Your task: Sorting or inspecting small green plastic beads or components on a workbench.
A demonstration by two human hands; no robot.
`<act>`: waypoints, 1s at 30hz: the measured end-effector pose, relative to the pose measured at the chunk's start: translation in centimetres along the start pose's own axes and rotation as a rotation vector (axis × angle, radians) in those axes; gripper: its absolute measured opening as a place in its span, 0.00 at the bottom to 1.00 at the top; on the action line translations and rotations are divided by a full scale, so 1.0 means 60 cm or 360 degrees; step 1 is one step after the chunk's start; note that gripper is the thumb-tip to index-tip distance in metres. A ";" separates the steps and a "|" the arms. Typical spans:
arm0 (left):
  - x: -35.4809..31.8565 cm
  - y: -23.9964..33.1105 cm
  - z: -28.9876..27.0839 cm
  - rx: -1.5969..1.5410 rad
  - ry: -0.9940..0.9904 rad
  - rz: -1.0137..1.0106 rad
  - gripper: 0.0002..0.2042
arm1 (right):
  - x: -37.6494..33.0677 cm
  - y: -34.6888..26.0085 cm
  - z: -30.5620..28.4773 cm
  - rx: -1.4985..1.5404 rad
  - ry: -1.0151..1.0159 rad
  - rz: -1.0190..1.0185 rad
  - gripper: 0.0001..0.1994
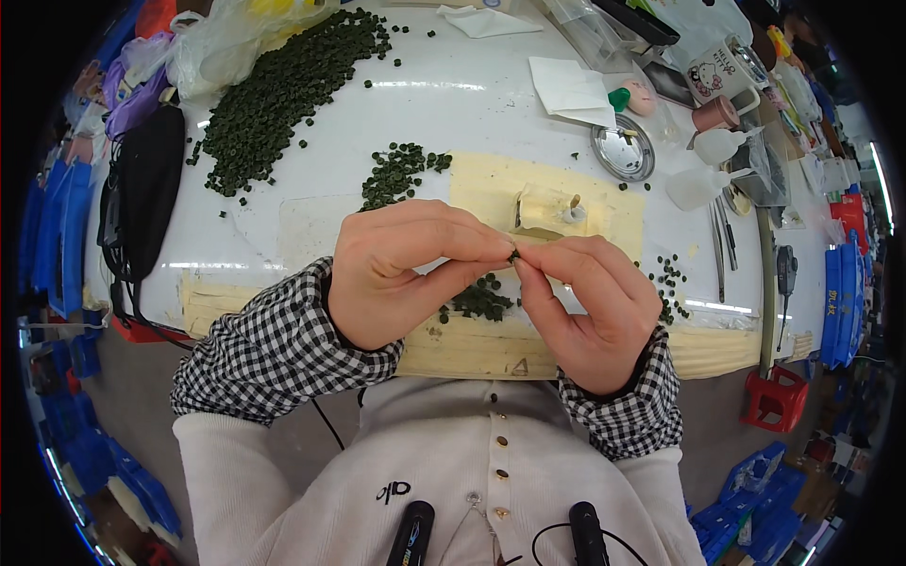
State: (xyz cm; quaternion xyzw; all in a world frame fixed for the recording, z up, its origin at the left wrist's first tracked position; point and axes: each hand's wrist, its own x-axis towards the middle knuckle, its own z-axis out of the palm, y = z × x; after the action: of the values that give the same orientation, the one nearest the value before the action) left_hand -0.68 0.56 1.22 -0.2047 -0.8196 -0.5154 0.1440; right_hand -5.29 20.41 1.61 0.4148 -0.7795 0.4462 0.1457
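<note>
My left hand (401, 269) and my right hand (595, 302) meet fingertip to fingertip over the near edge of the table. Both pinch one small dark green piece (513, 256) between thumb and forefinger; its exact kind is too small to make out. Under the hands lies a small pile of similar dark green pieces (481, 300), partly hidden by the fingers. Another little heap (401, 170) sits just beyond my left hand. Behind the fingertips stands a yellowish block (543, 215) with a short peg on it, resting on a yellow sheet (604, 174).
A large heap of green pieces (283, 99) covers the far left, beside plastic bags (236, 47) and a black pouch (151, 193). Scattered pieces (670, 288) lie right of my hand. Further right are a round metal dish (623, 151), squeeze bottles (694, 189) and tweezers (717, 250).
</note>
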 end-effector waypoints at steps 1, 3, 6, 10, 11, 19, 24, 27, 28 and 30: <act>0.000 -0.001 0.000 -0.0002 -0.0002 0.0000 0.10 | -0.001 0.000 0.000 -0.0003 0.0001 -0.0002 0.10; 0.000 -0.001 0.001 -0.0005 -0.0006 0.0001 0.10 | -0.001 0.000 0.000 0.0003 0.0002 -0.0002 0.10; -0.001 -0.001 0.001 -0.0008 -0.0014 0.0002 0.10 | -0.001 -0.001 0.000 0.0027 -0.0003 0.0007 0.09; 0.000 0.000 0.000 -0.0022 -0.0019 0.0005 0.10 | -0.002 -0.001 0.000 0.0055 -0.0006 0.0026 0.09; 0.000 0.000 0.000 -0.0026 -0.0017 0.0010 0.10 | -0.002 -0.001 0.000 0.0059 -0.0004 0.0030 0.09; -0.003 -0.005 0.001 -0.0286 0.0012 -0.0092 0.10 | -0.003 0.001 -0.001 0.0093 -0.0003 0.0041 0.11; -0.005 -0.006 0.000 -0.0419 0.0049 -0.0209 0.11 | -0.003 -0.001 -0.003 0.0203 -0.0066 0.0080 0.14; -0.005 -0.005 0.002 -0.0460 0.0077 -0.0229 0.11 | -0.002 -0.002 -0.004 0.0244 -0.0099 0.0097 0.15; -0.005 -0.004 0.002 -0.0487 0.0087 -0.0237 0.11 | -0.002 -0.001 -0.004 0.0254 -0.0098 0.0097 0.16; -0.005 -0.005 0.003 -0.0514 0.0094 -0.0242 0.11 | -0.003 0.000 -0.003 0.0268 -0.0098 0.0087 0.16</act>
State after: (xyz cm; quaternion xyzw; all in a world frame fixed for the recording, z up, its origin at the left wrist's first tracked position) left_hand -0.56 0.54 0.79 -0.1473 -0.7346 -0.6556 0.0939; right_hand -5.19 20.64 1.61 0.4177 -0.7543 0.5011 0.0741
